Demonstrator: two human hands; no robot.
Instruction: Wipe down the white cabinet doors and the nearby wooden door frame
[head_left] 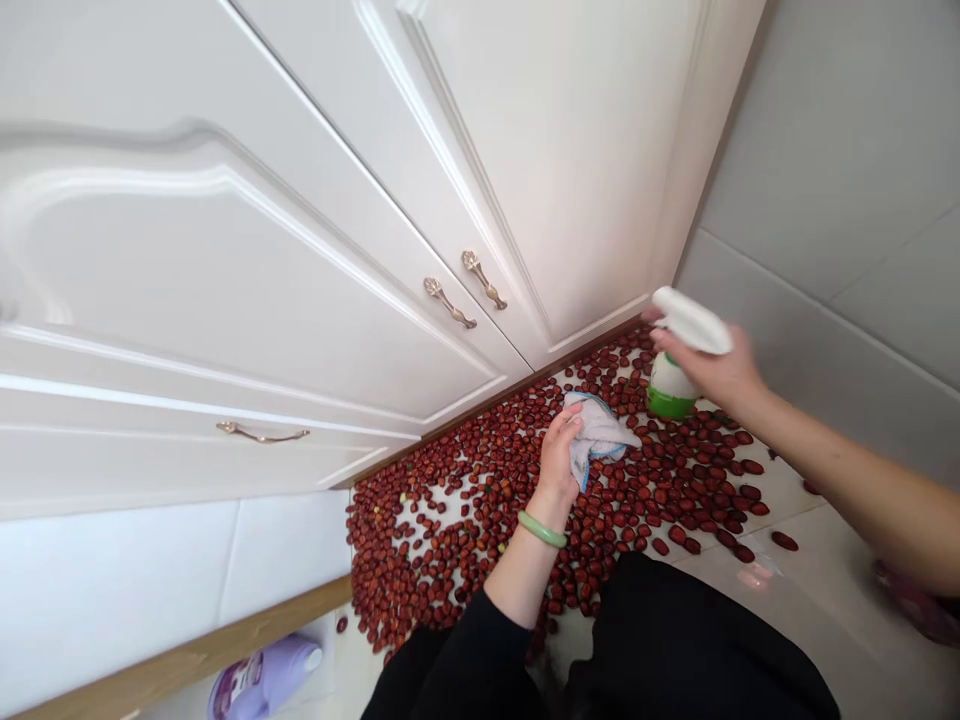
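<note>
My left hand (pixel 561 450) is closed on a crumpled grey and blue cloth (pixel 600 430), held low over the floor; a green bangle (pixel 541 529) circles that wrist. To the right, my right hand (pixel 716 368) grips a spray bottle (pixel 671 385) with a white trigger head and a green and white body, its nozzle towards the white cupboard doors (pixel 525 150). Below both hands, several dark red dates (pixel 660 480) lie spread over the pale floor tiles.
Two cupboard doors carry ornate metal handles (pixel 465 290), and a drawer front to the left has a bar handle (pixel 262 433). A purple bottle (pixel 262 680) lies at the bottom left under a wooden edge. A grey tiled wall (pixel 847 200) rises on the right.
</note>
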